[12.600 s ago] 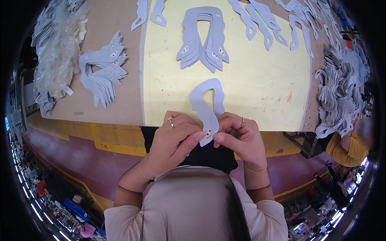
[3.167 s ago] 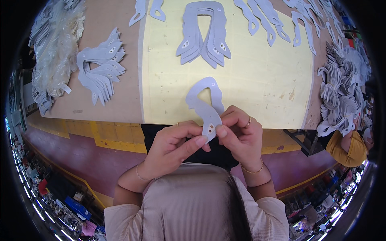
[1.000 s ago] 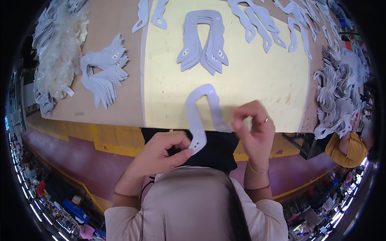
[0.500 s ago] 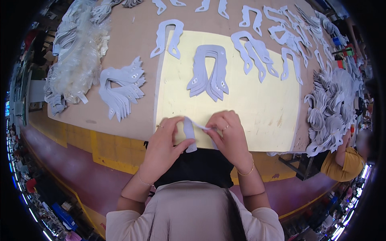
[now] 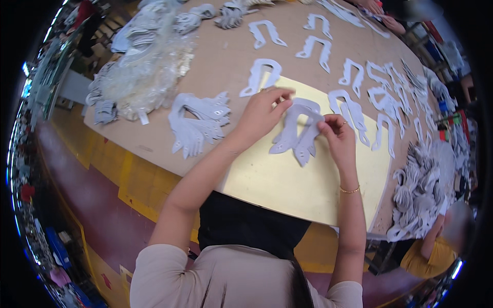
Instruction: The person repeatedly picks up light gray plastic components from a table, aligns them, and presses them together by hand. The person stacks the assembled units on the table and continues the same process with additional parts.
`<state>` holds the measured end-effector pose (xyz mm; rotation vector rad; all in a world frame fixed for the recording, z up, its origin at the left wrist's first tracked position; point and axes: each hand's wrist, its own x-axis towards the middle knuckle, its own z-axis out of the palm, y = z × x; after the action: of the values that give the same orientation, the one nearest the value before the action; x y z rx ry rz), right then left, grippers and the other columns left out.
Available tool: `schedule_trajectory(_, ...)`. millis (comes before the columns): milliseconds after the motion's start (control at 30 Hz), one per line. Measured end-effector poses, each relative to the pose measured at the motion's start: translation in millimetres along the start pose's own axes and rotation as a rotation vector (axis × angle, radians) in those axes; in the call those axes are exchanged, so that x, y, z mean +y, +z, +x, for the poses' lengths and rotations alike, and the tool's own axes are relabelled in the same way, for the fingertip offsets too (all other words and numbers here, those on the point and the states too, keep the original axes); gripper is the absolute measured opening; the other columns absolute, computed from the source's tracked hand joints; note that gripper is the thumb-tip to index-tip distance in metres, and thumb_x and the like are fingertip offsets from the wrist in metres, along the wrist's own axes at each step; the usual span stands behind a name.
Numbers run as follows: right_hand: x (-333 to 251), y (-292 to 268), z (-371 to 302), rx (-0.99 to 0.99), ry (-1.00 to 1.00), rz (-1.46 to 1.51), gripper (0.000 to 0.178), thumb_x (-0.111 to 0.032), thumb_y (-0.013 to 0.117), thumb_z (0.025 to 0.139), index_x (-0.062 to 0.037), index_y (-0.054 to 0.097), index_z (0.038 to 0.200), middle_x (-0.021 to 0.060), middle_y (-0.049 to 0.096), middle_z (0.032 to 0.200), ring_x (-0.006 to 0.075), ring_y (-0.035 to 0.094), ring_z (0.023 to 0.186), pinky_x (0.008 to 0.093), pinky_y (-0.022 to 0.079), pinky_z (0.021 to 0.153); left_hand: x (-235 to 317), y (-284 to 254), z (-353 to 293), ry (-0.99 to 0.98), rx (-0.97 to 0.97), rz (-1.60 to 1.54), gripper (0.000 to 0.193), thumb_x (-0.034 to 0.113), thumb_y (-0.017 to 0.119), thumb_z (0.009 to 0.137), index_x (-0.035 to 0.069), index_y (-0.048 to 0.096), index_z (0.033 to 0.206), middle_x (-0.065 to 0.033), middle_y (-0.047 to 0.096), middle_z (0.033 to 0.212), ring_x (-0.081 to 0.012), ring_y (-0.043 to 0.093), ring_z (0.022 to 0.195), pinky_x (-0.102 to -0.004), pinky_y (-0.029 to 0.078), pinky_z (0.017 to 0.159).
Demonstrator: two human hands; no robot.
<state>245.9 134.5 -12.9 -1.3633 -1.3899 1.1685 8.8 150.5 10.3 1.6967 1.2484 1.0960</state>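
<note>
A small stack of U-shaped grey pieces (image 5: 285, 134) with fanned, holed ends lies on the pale yellow sheet (image 5: 257, 177). My left hand (image 5: 266, 114) is at the stack's upper left corner, thumb and fingers bent together at the edge of the top U-shaped piece (image 5: 306, 104); its fingertips are slightly blurred. On the other side my right hand (image 5: 340, 137) pinches the right edge of that piece between thumb and fingers. The piece's curved top is raised a little above the stack. To the left, apart from my hands, lies another fanned stack of grey pieces (image 5: 197, 120).
Single U-shaped pieces (image 5: 316, 50) are spread across the brown table (image 5: 226, 56). Clear plastic wrapping (image 5: 149, 84) with grey bundles lies at the left. A heap of grey pieces (image 5: 418, 190) fills the right edge, beside a person in a yellow top (image 5: 429, 256). Another person's hands (image 5: 377, 10) show at the far edge.
Both hands have moved forward and to the right, from the sheet's near edge to the stack, bringing a U-shaped piece over it. The whole view has turned and shifted.
</note>
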Motion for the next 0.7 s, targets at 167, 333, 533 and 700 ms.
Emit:
schedule_trajectory(167,0,1,0,0.109,-0.166,-0.312,0.031,-0.008,0.074,0.087,-0.0029,0.065,0.116,0.0061,0.059,0.11,0.0119,0.06,0.081,0.0262,0.048,0.072,-16,-50,-8,0.167,0.32,0.476,0.027,0.014,0.067,0.09,0.001,0.069,0.114,-0.0132,0.067,0.109,-0.0245,0.065,0.092,-0.0328,0.052,0.077)
schedule_trajectory(333,-2,1,-27,0.052,-0.137,-0.275,0.019,-0.007,0.069,0.091,-0.0018,0.069,0.108,0.0055,0.059,0.106,0.013,0.058,0.085,0.027,0.049,0.075,-46,-125,-62,-0.19,0.561,0.557,0.029,0.011,0.068,0.089,0.0,0.068,0.116,-0.0177,0.061,0.11,-0.0342,0.062,0.097,-0.0386,0.049,0.085)
schedule_trajectory(533,-10,0,-44,0.045,-0.235,-0.275,0.011,-0.005,0.065,0.093,0.0004,0.07,0.1,0.0063,0.061,0.1,0.0155,0.06,0.087,0.0276,0.05,0.078,-62,-133,-84,-0.151,0.599,0.643,0.027,0.008,0.071,0.087,-0.001,0.068,0.112,-0.0152,0.062,0.103,-0.0314,0.061,0.094,-0.0383,0.049,0.082)
schedule_trajectory(700,-13,7,-63,0.051,-0.261,-0.305,0.011,-0.001,0.066,0.09,0.0003,0.07,0.101,0.0087,0.062,0.1,0.0182,0.063,0.088,0.0281,0.051,0.079,-59,-137,-84,-0.067,0.593,0.78,0.014,0.006,0.072,0.084,0.001,0.067,0.095,-0.0117,0.064,0.101,-0.0283,0.061,0.088,-0.037,0.048,0.079)
